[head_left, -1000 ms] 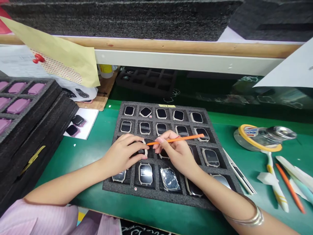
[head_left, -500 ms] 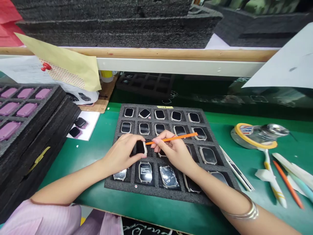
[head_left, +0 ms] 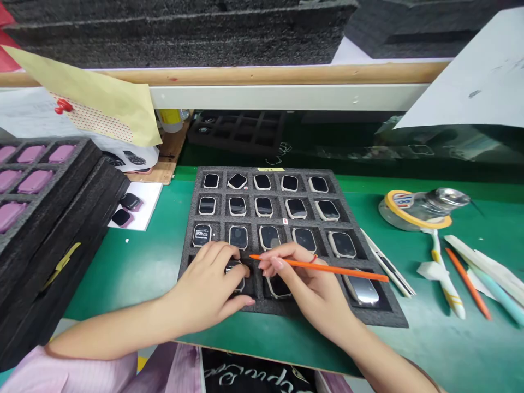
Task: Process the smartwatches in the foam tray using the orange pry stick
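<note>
A black foam tray (head_left: 360, 319) on the green bench holds rows of smartwatch bodies in square pockets. My left hand (head_left: 213, 286) rests over the tray's front row, its fingers curled round a watch body (head_left: 234, 271) in a pocket there. My right hand (head_left: 311, 289) pinches a thin orange stick (head_left: 327, 268); the stick's tip points left at that watch and its tail runs right over the tray. Another watch body (head_left: 278, 286) lies partly hidden under my right fingers. A silvery watch body (head_left: 360, 289) sits in the front right pocket.
A stack of black foam trays (head_left: 53, 218) with purple parts stands at the left. Two loose watches lie on white paper (head_left: 135, 210). At the right are a tape roll (head_left: 403, 210), a metal dish (head_left: 446, 199), a brush (head_left: 444, 286) and an orange pen (head_left: 469, 284). A shelf edge (head_left: 262, 95) crosses above.
Both hands have come down from the tray's third row to its front row. The watch I was holding there now sits in its pocket. The stick has tilted down to the right.
</note>
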### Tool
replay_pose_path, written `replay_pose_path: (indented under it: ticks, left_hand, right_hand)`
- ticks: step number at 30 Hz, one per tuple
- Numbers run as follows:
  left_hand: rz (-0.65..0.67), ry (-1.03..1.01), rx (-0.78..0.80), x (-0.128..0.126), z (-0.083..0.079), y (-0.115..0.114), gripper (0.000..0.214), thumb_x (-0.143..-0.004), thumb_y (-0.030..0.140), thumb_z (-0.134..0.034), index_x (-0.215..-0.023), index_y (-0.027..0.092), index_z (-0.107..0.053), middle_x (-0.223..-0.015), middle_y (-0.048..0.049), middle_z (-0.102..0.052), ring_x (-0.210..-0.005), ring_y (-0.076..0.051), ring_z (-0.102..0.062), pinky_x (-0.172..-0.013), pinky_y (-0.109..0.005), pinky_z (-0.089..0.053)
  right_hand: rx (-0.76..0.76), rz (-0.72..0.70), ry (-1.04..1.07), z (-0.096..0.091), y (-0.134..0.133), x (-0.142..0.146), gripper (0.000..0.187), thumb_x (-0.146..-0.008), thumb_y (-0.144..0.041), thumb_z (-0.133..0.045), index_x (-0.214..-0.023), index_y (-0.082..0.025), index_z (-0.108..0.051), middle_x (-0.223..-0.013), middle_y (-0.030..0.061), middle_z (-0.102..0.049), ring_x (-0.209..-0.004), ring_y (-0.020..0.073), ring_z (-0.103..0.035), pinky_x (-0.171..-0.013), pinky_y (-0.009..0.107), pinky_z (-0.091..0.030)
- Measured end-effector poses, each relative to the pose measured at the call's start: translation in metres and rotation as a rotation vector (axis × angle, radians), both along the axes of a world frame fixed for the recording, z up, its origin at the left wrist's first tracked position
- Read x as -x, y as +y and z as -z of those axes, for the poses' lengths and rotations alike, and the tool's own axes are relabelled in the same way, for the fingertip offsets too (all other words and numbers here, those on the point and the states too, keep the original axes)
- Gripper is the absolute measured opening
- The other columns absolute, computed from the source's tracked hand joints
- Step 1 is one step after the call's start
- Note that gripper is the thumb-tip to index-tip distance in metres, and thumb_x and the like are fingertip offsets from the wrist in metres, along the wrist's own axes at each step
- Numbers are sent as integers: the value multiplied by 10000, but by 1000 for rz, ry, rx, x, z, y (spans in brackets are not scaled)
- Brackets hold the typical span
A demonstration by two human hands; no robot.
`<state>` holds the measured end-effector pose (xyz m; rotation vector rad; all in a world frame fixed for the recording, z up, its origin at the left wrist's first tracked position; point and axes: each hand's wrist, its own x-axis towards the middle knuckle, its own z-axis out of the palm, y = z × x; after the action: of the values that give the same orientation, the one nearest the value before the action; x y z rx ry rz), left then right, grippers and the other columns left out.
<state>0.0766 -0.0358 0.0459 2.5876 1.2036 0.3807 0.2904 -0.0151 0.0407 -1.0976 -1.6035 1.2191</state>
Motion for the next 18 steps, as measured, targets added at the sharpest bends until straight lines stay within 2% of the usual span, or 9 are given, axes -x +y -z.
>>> replay_pose_path:
  ticks: [4,10,14,18]
  left_hand:
    - [-63,-34,-31,3,0,-6,203,-938,338,-635,-1071,186,-652,-1149,-133,-578,-1112,-334,-542,-923,-527,-491]
    - [3,-59,-104,12,5,-5,166,-971,312,-596,-1094,215,-650,-1121,-103,-637,-1050,-290,-587,-895,-488,-497]
    - [-8,-150,-108,14,10,-4,135,-965,304,-618,-1058,216,-661,-1104,-91,-651,-1046,-263,-599,-914,-452,-507]
    - [-36,-197,-27,15,11,-4,299,-951,355,-649,-1190,189,-580,-1121,-96,-669,-1058,-252,-606,-959,-448,-503]
  right_hand:
    - [24,36,47,11,-6,11,265,-993,-456,-555,-889,-223,-629,-774,23,-687,-705,159,-684,-685,290,-577]
    - [80,29,55,17,-8,12,236,-1000,-442,-544,-892,-234,-568,-745,11,-678,-685,155,-680,-656,281,-549]
    - [39,-12,2,18,-8,10,234,-1010,-396,-528,-853,-231,-581,-757,13,-654,-688,152,-667,-655,284,-538]
    - [-51,-32,-58,18,-9,9,197,-1014,-314,-515,-846,-230,-576,-757,8,-634,-687,145,-656,-641,272,-526]
